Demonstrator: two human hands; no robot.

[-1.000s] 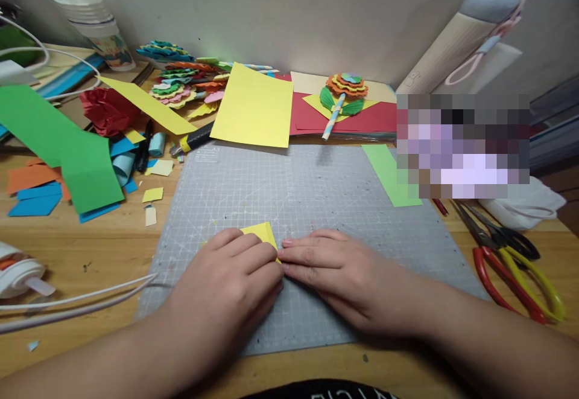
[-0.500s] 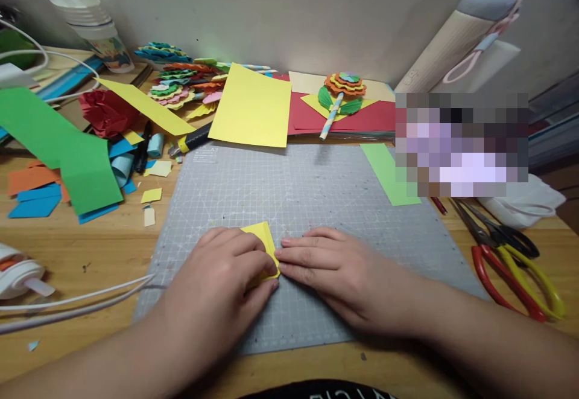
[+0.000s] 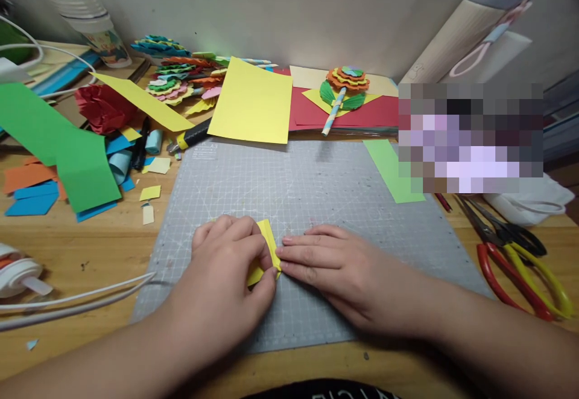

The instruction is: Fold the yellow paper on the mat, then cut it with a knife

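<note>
A small folded yellow paper (image 3: pixel 265 248) lies near the front of the grey cutting mat (image 3: pixel 307 194). My left hand (image 3: pixel 226 278) curls over its left part, thumb and fingers pinching and lifting a fold. My right hand (image 3: pixel 330 266) lies flat on the mat beside it, fingers stretched out and together, fingertips pressing the paper's right edge. Most of the paper is hidden under my left hand.
A yellow sheet (image 3: pixel 251 103), red sheets with a paper flower (image 3: pixel 346 88) and a green strip (image 3: pixel 389 169) lie at the mat's far edge. Green, blue and orange scraps (image 3: pixel 67 157) crowd the left. Scissors (image 3: pixel 515 254) lie at right, white cables (image 3: pixel 76 299) at front left.
My left hand has drawn back to the left and raised a fold of the yellow paper, showing more of it. My right hand has stayed pressed in place.
</note>
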